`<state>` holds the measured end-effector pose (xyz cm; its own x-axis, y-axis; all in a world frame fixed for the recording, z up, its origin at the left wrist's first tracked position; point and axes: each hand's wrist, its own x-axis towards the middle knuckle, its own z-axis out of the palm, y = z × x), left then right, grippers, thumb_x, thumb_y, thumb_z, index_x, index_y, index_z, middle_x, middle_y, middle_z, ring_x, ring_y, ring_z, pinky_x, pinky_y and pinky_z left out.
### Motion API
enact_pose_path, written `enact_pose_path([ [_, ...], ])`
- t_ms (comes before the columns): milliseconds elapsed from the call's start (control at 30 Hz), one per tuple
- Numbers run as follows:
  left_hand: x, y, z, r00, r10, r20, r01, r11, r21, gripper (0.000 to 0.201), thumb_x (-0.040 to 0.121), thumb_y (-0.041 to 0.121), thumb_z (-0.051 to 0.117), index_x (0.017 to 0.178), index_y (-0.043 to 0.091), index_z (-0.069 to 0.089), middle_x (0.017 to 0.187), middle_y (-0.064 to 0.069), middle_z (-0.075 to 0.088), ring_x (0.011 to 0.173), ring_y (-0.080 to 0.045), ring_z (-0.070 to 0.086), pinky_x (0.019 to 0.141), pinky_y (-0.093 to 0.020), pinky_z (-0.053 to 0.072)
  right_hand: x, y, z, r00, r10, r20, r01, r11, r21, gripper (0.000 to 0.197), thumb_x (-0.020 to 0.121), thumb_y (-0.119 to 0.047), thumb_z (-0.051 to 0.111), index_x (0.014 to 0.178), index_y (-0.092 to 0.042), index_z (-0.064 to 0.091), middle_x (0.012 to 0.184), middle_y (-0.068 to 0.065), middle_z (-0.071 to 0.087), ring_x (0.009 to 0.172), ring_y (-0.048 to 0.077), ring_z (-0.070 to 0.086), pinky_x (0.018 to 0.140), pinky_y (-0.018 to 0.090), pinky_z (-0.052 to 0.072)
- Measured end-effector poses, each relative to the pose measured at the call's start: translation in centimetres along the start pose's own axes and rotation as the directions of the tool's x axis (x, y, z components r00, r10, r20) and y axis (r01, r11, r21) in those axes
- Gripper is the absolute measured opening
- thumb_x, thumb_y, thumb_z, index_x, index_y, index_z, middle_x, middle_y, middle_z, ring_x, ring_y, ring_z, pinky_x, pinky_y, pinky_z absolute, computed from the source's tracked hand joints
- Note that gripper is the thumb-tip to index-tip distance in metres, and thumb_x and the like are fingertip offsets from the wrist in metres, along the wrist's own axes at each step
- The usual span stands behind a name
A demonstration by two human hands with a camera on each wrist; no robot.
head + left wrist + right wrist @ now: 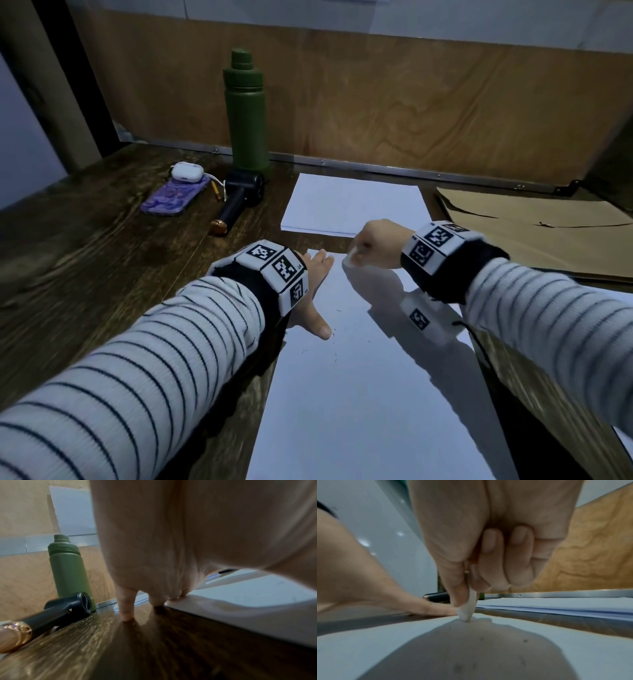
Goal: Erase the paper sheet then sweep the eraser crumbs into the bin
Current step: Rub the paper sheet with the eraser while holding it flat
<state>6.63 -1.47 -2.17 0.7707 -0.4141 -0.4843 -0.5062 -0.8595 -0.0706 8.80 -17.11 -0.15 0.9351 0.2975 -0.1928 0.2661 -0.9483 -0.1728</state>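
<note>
open desk [85, 281] off to the left, bottle [246, 113], mini fan [239, 202], phone [174, 200] and earbud case [186, 171] crowding the back-left corner, paper stack [352, 205] straight ahead, brown envelope [534, 233] blocking the right

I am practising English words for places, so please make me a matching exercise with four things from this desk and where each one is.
Things:
1. green bottle
2. eraser
3. earbuds case
4. left hand

Places:
a. lying on the purple phone
b. pinched in the right hand
c. standing against the wooden back panel
d. pressing flat on the paper sheet's left edge

Pairs: 1-c, 2-b, 3-a, 4-d
</note>
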Motion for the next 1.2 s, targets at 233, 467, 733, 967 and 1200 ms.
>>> enact_pose_path([
  [233, 1.7, -1.1, 1.2, 1.000, -0.005, 0.013, 0.005, 1.000, 0.012, 0.140, 0.056, 0.078, 0.064, 0.148, 0.017, -0.021, 0.159, -0.003, -0.019, 0.148, -0.024, -0.009, 0.118, -0.049, 0.009, -3.6, 0.0, -0.6, 0.960, -0.149, 0.239, 0.173, 0.981, -0.083, 0.027, 0.089, -0.034, 0.053, 0.099, -0.018, 0.073, 0.061, -0.002, 0.045, 0.062, 0.015, 0.042, 0.061, 0.023, 0.035],
  [467, 1.0, -0.7, 0.7, 0.997, 0.041, -0.069, -0.042, 0.999, -0.007, 0.132, 0.058, 0.069, 0.072, 0.151, 0.017, -0.005, 0.160, -0.005, 0.004, 0.148, -0.026, 0.009, 0.116, -0.048, 0.021, 0.7, -0.7, -0.1, 0.998, -0.053, 0.019, 0.054, 0.994, -0.096, 0.030, 0.089, -0.025, 0.055, 0.068, -0.003, 0.056, 0.068, 0.005, 0.047, 0.075, 0.021, 0.040, 0.056, 0.024, 0.028],
  [733, 0.9, -0.9, 0.6, 1.000, 0.009, 0.002, -0.009, 1.000, 0.009, 0.136, 0.059, 0.076, 0.065, 0.149, 0.017, -0.019, 0.160, -0.003, -0.017, 0.149, -0.024, -0.006, 0.117, -0.047, 0.010, -3.1, 0.3, -0.5, 0.958, -0.160, 0.239, 0.167, 0.986, -0.009, 0.028, 0.087, -0.035, 0.059, 0.108, -0.021, 0.072, 0.068, 0.000, 0.061, 0.064, 0.014, 0.051, 0.063, 0.023, 0.040],
  [967, 0.4, -0.4, 0.4, 1.000, 0.012, -0.027, -0.012, 1.000, 0.019, 0.131, 0.062, 0.070, 0.068, 0.151, 0.018, -0.014, 0.161, -0.003, -0.009, 0.149, -0.023, 0.000, 0.116, -0.046, 0.015, 1.1, -0.1, -0.4, 0.998, -0.053, 0.046, 0.055, 0.998, -0.040, 0.033, 0.088, -0.031, 0.060, 0.084, 0.000, 0.068, 0.063, 0.002, 0.045, 0.060, 0.015, 0.038, 0.052, 0.023, 0.029],
  [1200, 0.7, -0.7, 0.6, 1.000, -0.002, 0.010, 0.001, 1.000, 0.025, 0.136, 0.059, 0.076, 0.064, 0.149, 0.017, -0.019, 0.159, -0.003, -0.019, 0.149, -0.023, -0.006, 0.117, -0.046, 0.012, -2.7, 0.7, -0.9, 0.949, -0.145, 0.280, 0.170, 0.983, -0.068, 0.030, 0.088, -0.031, 0.057, 0.111, -0.019, 0.071, 0.076, 0.011, 0.061, 0.073, 0.024, 0.053, 0.070, 0.028, 0.042],
])
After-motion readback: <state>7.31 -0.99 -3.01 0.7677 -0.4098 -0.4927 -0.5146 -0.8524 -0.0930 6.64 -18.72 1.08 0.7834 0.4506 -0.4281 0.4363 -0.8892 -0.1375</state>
